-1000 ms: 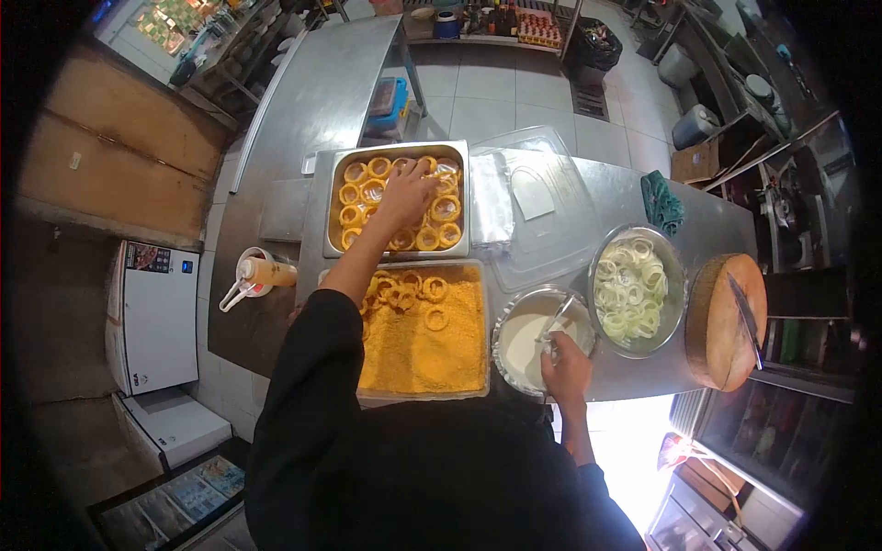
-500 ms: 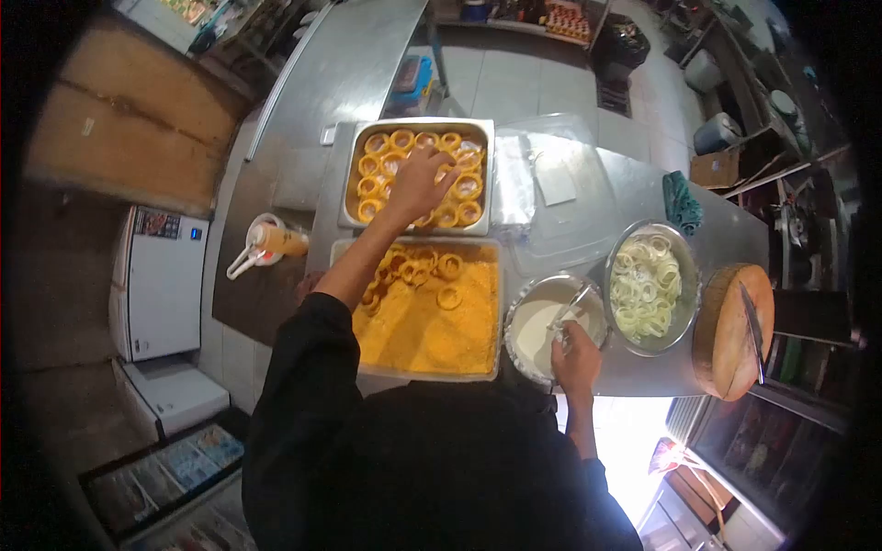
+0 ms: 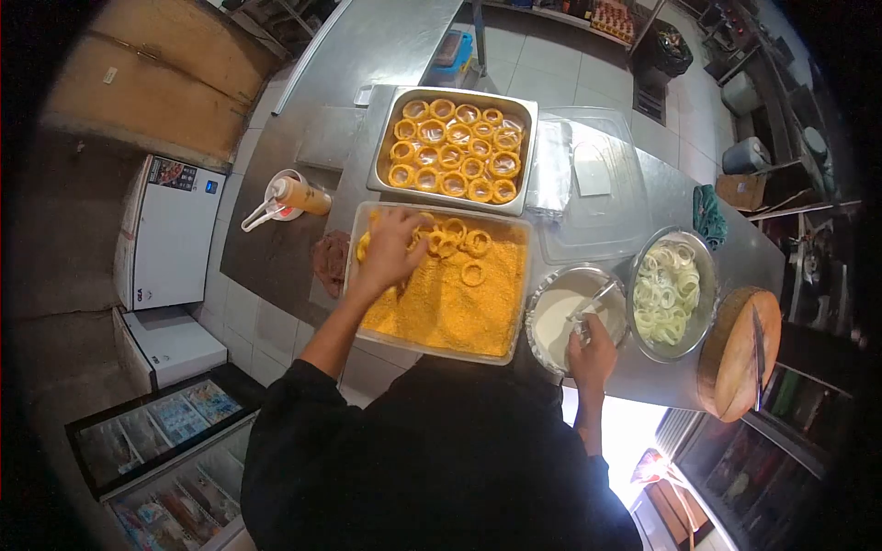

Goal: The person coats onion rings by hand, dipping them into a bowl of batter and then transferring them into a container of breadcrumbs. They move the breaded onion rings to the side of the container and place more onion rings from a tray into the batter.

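Observation:
My left hand [image 3: 393,248] is over the left part of a tray of orange-yellow crumbs [image 3: 459,317], fingers apart, right at a cluster of crumb-coated rings [image 3: 447,241]. One coated ring [image 3: 473,274] lies by itself on the crumbs. My right hand [image 3: 593,351] is closed around a thin, shiny utensil [image 3: 602,291] at a bowl of pale batter [image 3: 554,321]; its lower end is partly hidden by the fingers. Beyond the crumbs, a metal pan [image 3: 531,138] holds rows of coated rings [image 3: 450,157] on clear film.
To the right stand a metal bowl of sliced onion rings [image 3: 668,298] and a round wooden board [image 3: 726,363] with a knife [image 3: 759,354]. A clear lid [image 3: 602,220] lies behind the batter. At left are a squeeze bottle [image 3: 303,196] and a brown cloth [image 3: 331,262].
My left hand has moved from the metal pan back to the crumb tray, uncovering the rows of rings. My right hand stays at the batter bowl with the utensil. The view has shifted slightly.

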`<state>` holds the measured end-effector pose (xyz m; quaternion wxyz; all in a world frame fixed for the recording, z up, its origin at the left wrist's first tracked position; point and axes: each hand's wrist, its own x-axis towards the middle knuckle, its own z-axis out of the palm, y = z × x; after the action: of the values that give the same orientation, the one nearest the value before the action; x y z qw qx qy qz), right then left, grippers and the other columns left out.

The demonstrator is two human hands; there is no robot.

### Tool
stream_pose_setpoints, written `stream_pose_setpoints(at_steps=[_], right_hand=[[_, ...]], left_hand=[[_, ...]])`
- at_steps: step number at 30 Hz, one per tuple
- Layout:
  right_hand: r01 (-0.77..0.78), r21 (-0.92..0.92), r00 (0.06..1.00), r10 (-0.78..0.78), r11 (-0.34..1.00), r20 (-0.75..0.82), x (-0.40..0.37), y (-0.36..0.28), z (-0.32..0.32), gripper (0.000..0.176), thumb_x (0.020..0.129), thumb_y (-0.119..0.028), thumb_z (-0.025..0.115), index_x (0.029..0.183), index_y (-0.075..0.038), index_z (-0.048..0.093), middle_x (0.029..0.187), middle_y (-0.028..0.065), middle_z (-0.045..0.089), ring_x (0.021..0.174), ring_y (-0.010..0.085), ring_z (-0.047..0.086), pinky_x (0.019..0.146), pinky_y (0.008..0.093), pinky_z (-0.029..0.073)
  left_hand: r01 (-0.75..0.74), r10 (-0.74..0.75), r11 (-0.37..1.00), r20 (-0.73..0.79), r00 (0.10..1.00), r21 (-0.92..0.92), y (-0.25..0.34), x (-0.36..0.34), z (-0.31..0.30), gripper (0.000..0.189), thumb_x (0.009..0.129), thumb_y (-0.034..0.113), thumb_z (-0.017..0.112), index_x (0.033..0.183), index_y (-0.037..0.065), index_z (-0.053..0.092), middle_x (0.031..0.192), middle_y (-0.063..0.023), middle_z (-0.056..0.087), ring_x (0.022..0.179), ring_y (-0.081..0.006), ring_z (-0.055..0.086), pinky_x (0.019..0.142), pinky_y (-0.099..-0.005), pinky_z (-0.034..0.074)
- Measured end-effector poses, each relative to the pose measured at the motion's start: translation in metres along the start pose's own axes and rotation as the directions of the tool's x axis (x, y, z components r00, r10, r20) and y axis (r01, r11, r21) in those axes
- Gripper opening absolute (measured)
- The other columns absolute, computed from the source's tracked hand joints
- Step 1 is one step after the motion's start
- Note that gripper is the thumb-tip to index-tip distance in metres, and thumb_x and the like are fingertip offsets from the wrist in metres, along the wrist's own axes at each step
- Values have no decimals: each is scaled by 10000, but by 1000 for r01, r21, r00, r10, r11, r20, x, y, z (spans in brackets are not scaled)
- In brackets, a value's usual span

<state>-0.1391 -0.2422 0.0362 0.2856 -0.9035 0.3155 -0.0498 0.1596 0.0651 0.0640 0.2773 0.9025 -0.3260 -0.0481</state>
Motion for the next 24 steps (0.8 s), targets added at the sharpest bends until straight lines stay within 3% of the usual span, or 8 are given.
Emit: stream_pose_setpoints(at_steps=[2, 4, 7, 11, 13, 18, 21, 24], right_hand=[[2, 12, 1000, -2, 1000, -4, -1, -2, 0, 347, 864, -174, 752, 1207, -144, 711, 1081, 135, 771, 976, 381, 748, 834, 479, 581], [-23, -9, 1000, 24, 1000, 16, 0, -5, -3, 343, 866, -167, 749, 1206, -141, 712, 1082, 140, 771, 976, 380, 750, 838, 478, 583], [2, 5, 1000, -2, 1000, -16, -1, 1, 1, 336, 870, -162, 746, 1203, -134, 713, 1079, 140, 773, 971, 376, 751, 841, 473, 585], [-6, 46, 1000, 7, 999, -16, -2, -1, -2, 341, 873, -158, 745, 1212, -129, 714, 1084, 143, 773, 974, 372, 752, 850, 467, 586], [-19, 67, 1000, 20, 998, -16, -2, 0, -1, 346, 875, -163, 749, 1217, -133, 716, 1085, 148, 774, 973, 372, 752, 851, 468, 585], [2, 34, 999, -1, 999, -38, -3, 1, -1, 342, 877, -174, 753, 1215, -138, 719, 1075, 143, 777, 975, 371, 752, 847, 471, 583], [-6, 33, 999, 7, 999, -33, -3, 0, -2, 344, 875, -177, 757, 1214, -138, 719, 1070, 138, 778, 974, 372, 751, 846, 470, 583], [9, 30, 999, -8, 1000, -40, -2, -1, -1, 343, 876, -178, 758, 1213, -137, 717, 1065, 135, 778, 970, 372, 750, 845, 468, 583]], left_hand=[[40, -41, 999, -15, 999, -26, 18, -11, 22, 255, 909, 206, 754, 1137, 93, 768, 1196, -140, 655, 1166, -373, 591, 1012, -503, 436], [134, -137, 982, 7, 991, 135, 42, -13, 42, 239, 909, 221, 769, 1108, 88, 784, 1203, -139, 608, 1216, -328, 518, 1011, -517, 375], [99, -90, 979, -57, 994, 177, 46, -4, 62, 238, 911, 258, 793, 1065, 77, 798, 1233, -126, 586, 1212, -310, 487, 1011, -520, 329], [109, -95, 964, -72, 993, 241, 40, 10, 74, 254, 904, 292, 815, 1012, 62, 806, 1199, -113, 598, 1183, -303, 500, 998, -509, 330], [142, -131, 943, -57, 990, 301, 38, 14, 72, 269, 876, 317, 804, 1037, 103, 820, 1141, -90, 632, 1155, -304, 545, 1019, -495, 355], [197, -176, 952, -109, 978, 232, 37, 17, 76, 239, 867, 326, 805, 1009, 136, 833, 1144, -84, 644, 1162, -290, 547, 1036, -497, 338], [229, -232, 943, -16, 973, 240, 38, 17, 77, 262, 879, 301, 852, 977, 61, 813, 1181, -94, 612, 1188, -306, 501, 1014, -518, 311], [211, -214, 917, -27, 976, 339, 40, 15, 76, 234, 862, 274, 823, 1047, 130, 821, 1169, -76, 641, 1171, -294, 543, 1041, -513, 322]])
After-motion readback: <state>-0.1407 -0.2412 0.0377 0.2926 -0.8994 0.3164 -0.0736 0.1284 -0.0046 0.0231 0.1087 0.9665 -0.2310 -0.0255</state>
